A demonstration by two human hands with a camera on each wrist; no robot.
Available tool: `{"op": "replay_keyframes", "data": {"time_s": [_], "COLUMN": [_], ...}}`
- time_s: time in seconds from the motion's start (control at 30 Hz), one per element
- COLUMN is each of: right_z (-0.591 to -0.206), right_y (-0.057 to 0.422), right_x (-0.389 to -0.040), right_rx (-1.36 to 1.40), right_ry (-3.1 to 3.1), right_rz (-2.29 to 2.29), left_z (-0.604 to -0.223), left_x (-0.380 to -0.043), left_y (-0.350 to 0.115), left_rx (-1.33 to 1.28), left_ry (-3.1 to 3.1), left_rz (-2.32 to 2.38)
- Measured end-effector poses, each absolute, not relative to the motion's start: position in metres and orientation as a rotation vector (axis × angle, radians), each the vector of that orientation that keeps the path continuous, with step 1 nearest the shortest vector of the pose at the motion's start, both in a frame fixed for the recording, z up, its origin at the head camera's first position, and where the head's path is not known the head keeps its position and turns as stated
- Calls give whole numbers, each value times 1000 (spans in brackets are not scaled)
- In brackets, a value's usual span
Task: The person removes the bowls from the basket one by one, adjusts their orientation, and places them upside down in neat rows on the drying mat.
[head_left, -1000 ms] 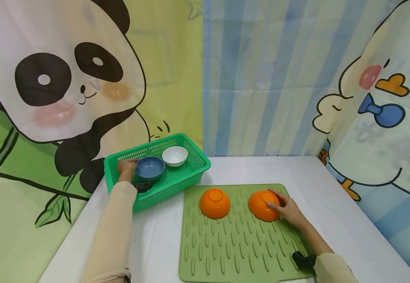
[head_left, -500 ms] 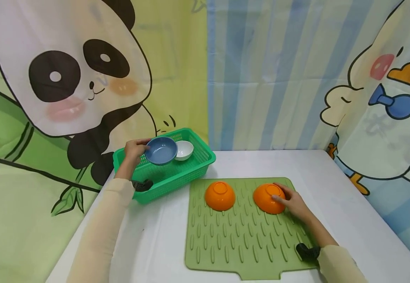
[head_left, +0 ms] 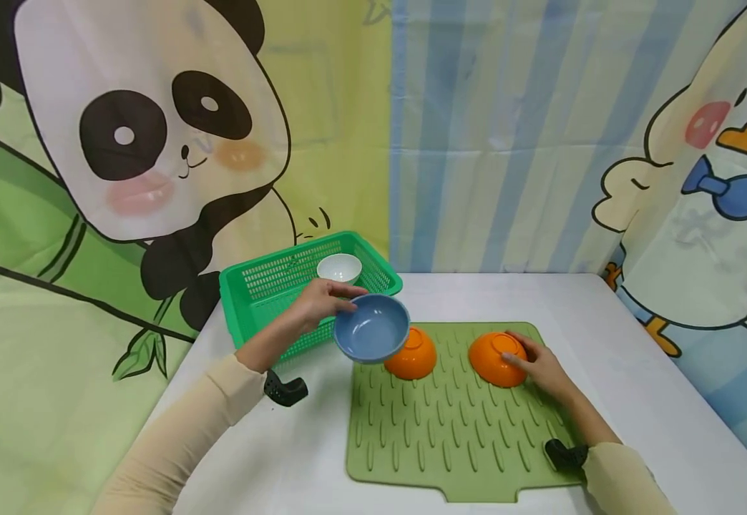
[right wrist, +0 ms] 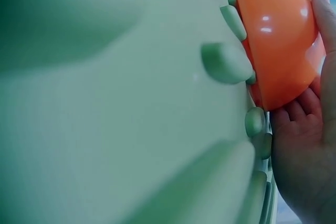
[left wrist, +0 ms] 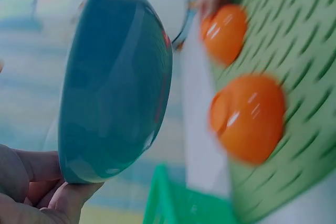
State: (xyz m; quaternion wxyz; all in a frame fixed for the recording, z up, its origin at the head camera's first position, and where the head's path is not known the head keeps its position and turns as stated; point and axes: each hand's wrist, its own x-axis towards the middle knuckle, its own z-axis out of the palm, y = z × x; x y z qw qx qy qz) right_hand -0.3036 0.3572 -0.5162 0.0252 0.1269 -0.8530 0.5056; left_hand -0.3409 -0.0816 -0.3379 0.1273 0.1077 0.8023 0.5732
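Observation:
My left hand [head_left: 325,304] pinches the rim of a blue bowl [head_left: 372,329] between thumb and fingers. The bowl hangs in the air at the mat's left edge, its inside facing the head camera, hiding part of an orange bowl [head_left: 415,357]. In the left wrist view the blue bowl [left wrist: 115,82] shows its outer side. Two orange bowls lie upside down on a green ridged mat [head_left: 444,429]. The right-hand orange bowl [head_left: 497,360] is held by my right hand [head_left: 541,368], thumb near its base and fingers round its far side; its rim [right wrist: 257,77] is at the mat.
Behind my left hand a green perforated basket [head_left: 254,286] stands at the table's back left, with a white bowl [head_left: 339,268] inside. The white table [head_left: 270,458] ends at the curtains [head_left: 496,143]. Black wrist devices [head_left: 286,390] sit on both wrists.
My left hand has lifted the blue bowl out of the basket and carried it right, toward the mat. My right hand stays on its orange bowl. The head view has shifted slightly.

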Motion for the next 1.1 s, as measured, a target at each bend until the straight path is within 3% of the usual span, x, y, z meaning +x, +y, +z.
{"op": "replay_keyframes", "data": {"time_s": [0.2, 0.4, 0.7, 1.1], "right_z": [-510, -485, -420, -438], "right_y": [357, 337, 241, 188], "right_x": [-303, -296, -275, -272], "right_rx": [415, 512, 1146, 1098], "right_ry": [-2669, -2583, -2001, -1756], "right_rz": [1519, 1296, 538, 272], "left_z": [-356, -365, -358, -342], "left_x": [-317, -319, -337, -329], "left_y": [-55, -47, -40, -27], "left_rx": [456, 468, 346, 417], "left_ry": [2273, 2272, 2287, 2288], "left_rz": [1578, 1583, 1624, 1578]}}
